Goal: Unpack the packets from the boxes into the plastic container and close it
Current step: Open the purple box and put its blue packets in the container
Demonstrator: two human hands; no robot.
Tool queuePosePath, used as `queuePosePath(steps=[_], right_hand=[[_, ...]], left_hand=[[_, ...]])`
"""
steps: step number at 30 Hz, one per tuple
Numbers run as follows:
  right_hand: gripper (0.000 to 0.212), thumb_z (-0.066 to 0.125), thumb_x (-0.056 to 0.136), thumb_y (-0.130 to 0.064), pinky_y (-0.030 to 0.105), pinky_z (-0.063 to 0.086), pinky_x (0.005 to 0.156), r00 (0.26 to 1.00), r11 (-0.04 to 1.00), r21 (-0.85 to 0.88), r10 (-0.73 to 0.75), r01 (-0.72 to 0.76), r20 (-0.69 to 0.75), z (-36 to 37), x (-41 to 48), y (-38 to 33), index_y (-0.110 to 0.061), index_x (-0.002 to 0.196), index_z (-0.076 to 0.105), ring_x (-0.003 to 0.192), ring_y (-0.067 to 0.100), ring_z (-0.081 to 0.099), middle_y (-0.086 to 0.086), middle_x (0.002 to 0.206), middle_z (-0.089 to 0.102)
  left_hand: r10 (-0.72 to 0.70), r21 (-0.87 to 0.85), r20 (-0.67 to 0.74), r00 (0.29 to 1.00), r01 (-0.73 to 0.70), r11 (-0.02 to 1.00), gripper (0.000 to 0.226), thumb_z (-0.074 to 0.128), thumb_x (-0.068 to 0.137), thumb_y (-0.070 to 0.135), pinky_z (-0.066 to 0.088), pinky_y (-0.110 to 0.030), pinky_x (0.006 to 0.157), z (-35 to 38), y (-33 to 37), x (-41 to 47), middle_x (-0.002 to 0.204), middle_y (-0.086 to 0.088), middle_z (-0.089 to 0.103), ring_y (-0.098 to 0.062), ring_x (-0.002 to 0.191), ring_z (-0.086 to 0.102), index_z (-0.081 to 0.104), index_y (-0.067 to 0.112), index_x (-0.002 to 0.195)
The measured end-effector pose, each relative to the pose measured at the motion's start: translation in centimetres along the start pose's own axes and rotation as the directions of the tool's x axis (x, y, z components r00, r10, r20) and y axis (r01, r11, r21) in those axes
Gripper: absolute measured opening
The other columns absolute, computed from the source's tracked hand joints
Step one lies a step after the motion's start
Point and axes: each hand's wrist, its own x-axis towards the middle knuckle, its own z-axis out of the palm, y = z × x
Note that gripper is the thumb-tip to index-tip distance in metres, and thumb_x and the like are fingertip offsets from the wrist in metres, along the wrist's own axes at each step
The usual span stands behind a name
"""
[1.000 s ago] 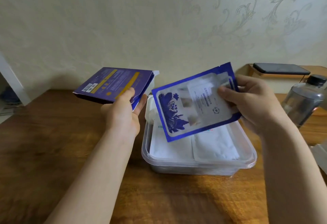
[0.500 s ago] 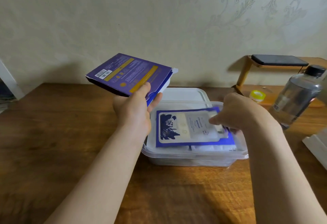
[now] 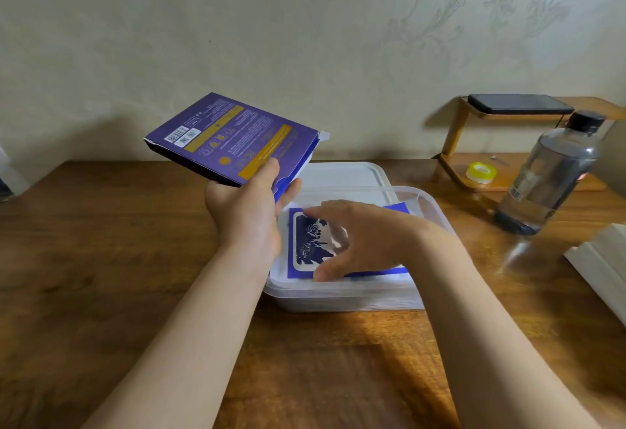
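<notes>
- We see a blue packet (image 3: 310,242) with a dark flower print lying flat on top inside the clear plastic container (image 3: 338,298). White layers show under it through the wall.
- The container stands on the wooden counter (image 3: 101,259), uncovered. Its white lid (image 3: 342,174) lies flat just behind it, touching or nearly touching its back rim.
- Our right hand (image 3: 366,242) is spread over the packet, fingers straight and apart, thumb down by the packet's near edge. It grips nothing, and we cannot tell if it touches the packet.
- Our left hand (image 3: 247,211) is clamped on a purple box (image 3: 230,137), thumb on top and fingers beneath. The box is tilted in the air above the counter, just left of the container, with its open end and flap facing right.
- Well to the right, a clear bottle (image 3: 548,177) with a black cap stands on the counter.
- Behind the bottle is a small wooden stand (image 3: 454,137) with a dark phone (image 3: 518,105) on its top shelf and a yellow roll of tape (image 3: 480,172) on its base.
- A white object (image 3: 599,259) shows at the right edge.
</notes>
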Motion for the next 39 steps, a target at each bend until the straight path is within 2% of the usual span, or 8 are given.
queuePosePath(steps=[3,5,8,11,16,22,27,39], right_hand=[[0.097,0.065,0.07,-0.08,0.043,0.046,0.1,0.999,0.996,-0.08,-0.042,0.041,-0.012,0.8,0.3,0.6,-0.046,0.151,0.025,0.106,0.01,0.048,-0.022,0.117,0.046],[0.099,0.061,0.07,-0.083,0.045,0.04,0.106,0.999,0.99,-0.139,-0.034,0.031,-0.019,1.0,0.5,0.7,-0.048,0.152,0.019,0.123,0.017,0.043,-0.016,0.135,0.045],[0.098,0.051,0.073,-0.087,0.051,0.029,0.114,0.999,0.964,-0.264,-0.044,0.039,-0.014,1.2,0.9,0.5,-0.051,0.153,0.007,0.143,0.026,0.026,-0.007,0.159,0.026],[0.091,0.039,0.083,-0.083,0.055,0.021,0.119,0.994,0.911,-0.401,-0.11,0.096,-0.012,2.0,1.1,0.2,-0.046,0.156,-0.002,0.148,0.03,0.02,0.0,0.164,0.016],[0.088,0.036,0.087,-0.079,0.057,0.024,0.117,0.991,0.864,-0.492,-0.132,0.107,-0.016,2.6,1.4,0.4,-0.043,0.156,-0.005,0.146,0.034,0.023,0.005,0.164,0.015],[0.088,0.042,0.089,-0.076,0.058,0.026,0.116,0.991,0.865,-0.49,-0.136,0.109,-0.02,2.6,1.4,0.2,-0.041,0.157,-0.002,0.145,0.034,0.027,0.005,0.163,0.019],[0.097,0.043,0.078,-0.087,0.059,0.017,0.118,0.996,0.931,-0.359,-0.083,0.07,-0.021,0.4,-0.4,1.3,-0.048,0.155,-0.001,0.151,0.033,0.013,-0.002,0.167,0.011],[0.087,0.04,0.087,-0.079,0.054,0.015,0.119,0.997,0.9,-0.429,-0.053,0.07,0.052,0.8,-1.5,3.6,-0.055,0.149,-0.015,0.15,0.03,0.012,-0.004,0.165,0.007]], left_hand=[[0.008,0.014,0.014,1.0,-0.008,1.0,0.03,0.073,0.092,0.002,0.063,-0.033,0.065,0.1,-0.1,0.0,0.108,0.0,0.07,-0.008,0.085,0.077,0.057,0.023,0.107],[0.013,0.015,0.014,1.0,-0.013,1.0,0.031,0.073,0.091,0.001,0.063,-0.033,0.064,0.1,-0.1,-0.1,0.109,-0.001,0.07,-0.009,0.085,0.077,0.057,0.021,0.109],[0.01,0.023,0.012,1.0,-0.01,1.0,0.034,0.074,0.092,0.004,0.063,-0.031,0.065,0.0,-0.2,-0.1,0.111,0.001,0.068,-0.003,0.083,0.076,0.054,0.019,0.116],[0.024,0.045,0.012,1.0,-0.025,0.999,0.041,0.075,0.092,0.007,0.063,-0.032,0.066,0.0,-0.3,-0.1,0.113,0.002,0.068,-0.002,0.087,0.075,0.053,0.018,0.124],[0.029,0.057,0.018,0.999,-0.03,0.998,0.041,0.076,0.091,0.007,0.063,-0.034,0.068,-0.1,-0.4,0.0,0.117,0.0,0.068,-0.01,0.094,0.076,0.053,0.017,0.123],[0.035,0.063,0.023,0.999,-0.037,0.997,0.038,0.075,0.091,0.007,0.064,-0.035,0.068,-0.1,-0.4,-0.1,0.116,0.001,0.069,-0.01,0.095,0.076,0.053,0.02,0.119],[0.04,0.056,0.035,0.999,-0.041,0.998,0.033,0.073,0.092,0.002,0.062,-0.031,0.064,0.0,-0.3,-0.2,0.113,0.0,0.069,-0.01,0.087,0.077,0.053,0.024,0.107],[0.023,0.064,0.015,1.0,-0.024,0.998,0.034,0.074,0.091,0.005,0.063,-0.032,0.065,0.1,-0.3,0.0,0.113,-0.001,0.069,-0.012,0.091,0.077,0.052,0.022,0.108]])
